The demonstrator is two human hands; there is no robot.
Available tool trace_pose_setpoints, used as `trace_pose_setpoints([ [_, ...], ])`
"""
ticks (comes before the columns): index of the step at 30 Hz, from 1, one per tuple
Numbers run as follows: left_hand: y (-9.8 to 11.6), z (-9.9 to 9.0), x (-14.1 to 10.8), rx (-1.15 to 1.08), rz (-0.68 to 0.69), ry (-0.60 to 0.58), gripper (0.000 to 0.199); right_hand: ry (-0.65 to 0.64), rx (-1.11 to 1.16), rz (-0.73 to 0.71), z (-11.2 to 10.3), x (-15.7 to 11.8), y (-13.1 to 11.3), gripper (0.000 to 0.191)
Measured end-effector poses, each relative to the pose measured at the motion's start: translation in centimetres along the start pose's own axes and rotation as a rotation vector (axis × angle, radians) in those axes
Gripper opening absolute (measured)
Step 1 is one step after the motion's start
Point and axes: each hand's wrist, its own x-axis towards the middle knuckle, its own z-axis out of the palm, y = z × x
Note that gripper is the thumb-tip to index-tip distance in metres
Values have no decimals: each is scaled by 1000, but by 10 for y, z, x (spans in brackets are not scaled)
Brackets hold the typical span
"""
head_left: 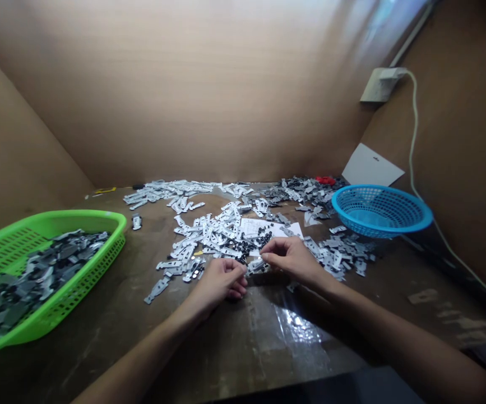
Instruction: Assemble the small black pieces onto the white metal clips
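Note:
My left hand (225,279) is closed, its thumb and forefinger pinched at the near edge of the pile. Between my two hands a small grey part (253,266) shows at the left fingertips, partly covered. My right hand (290,255) is closed in a pinch just above and to the right of it; what its fingertips hold is too small to tell. Right behind the hands lie small black pieces (263,234) and a heap of flat white-grey parts with holes (211,233). A white paper sheet (295,229) lies partly under the pieces.
A green basket (119,224) holding grey parts stands at left. At right is a blue basket (381,224), with more grey parts (343,255) beside it. Darker parts (301,192) and a red item (325,180) lie behind. A white cable (413,129) hangs along the right wall.

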Motion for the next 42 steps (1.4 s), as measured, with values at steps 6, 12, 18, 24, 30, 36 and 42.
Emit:
trace_pose_setpoints([
  [6,-1,-2,1,-6,0,-5,30,-12,39,10,4,0,1,14],
  [12,1,-4,0,-44,-2,-5,31,-5,228,87,7,1,5,26],
  [18,4,-4,-2,-76,39,17,32,118,169,37,6,-1,2,27],
  [24,8,-4,-3,-37,135,38,30,101,223,102,4,2,4,33],
  [30,7,-7,-3,20,241,12,30,-116,456,250,4,6,12,37],
  [36,14,-9,-8,35,273,-32,29,-264,501,313,-5,7,12,33],
  [42,13,-10,-8,59,279,-43,29,-202,384,251,1,7,16,31],
])
